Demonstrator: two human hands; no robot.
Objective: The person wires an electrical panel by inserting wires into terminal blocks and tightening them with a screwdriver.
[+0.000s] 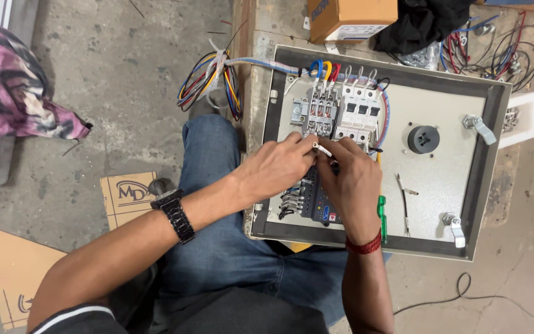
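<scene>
Pinching a short white wire end (322, 149) between their fingertips, the left hand (277, 167) and the right hand (352, 179) meet just below the row of contactors and circuit breakers (340, 111). Both hands are closed on the wire, thumbs and forefingers pressed together, the remaining fingers curled; the wire lies between them over the middle of the mounting plate (440, 179). Under the right hand sits a dark terminal block (316, 204) with grey leads at its left side. A green-handled screwdriver (382, 218) lies just beside the right wrist, which bears a red thread band (364, 246). The left wrist carries a black watch (175, 213).

The plate is set inside a grey metal enclosure (495, 154), laid flat, with a black round knob mount (423, 139) at centre right and two metal latches (479, 128) along its right wall. A loose thin wire (404, 198) rests on the bare plate. Blue, yellow and red conductors (324, 69) loop into the top of the devices, joined to a tied bundle of coloured cables (214, 83) hanging off the left corner.

Beyond the enclosure: a cardboard box (350, 18), a black cloth (421, 25), a tangle of wires (502, 52). The person's blue jeans (217, 247) show below, over a concrete floor (125, 93) bearing cardboard pieces (125, 195) and a pink patterned cloth (16, 93).
</scene>
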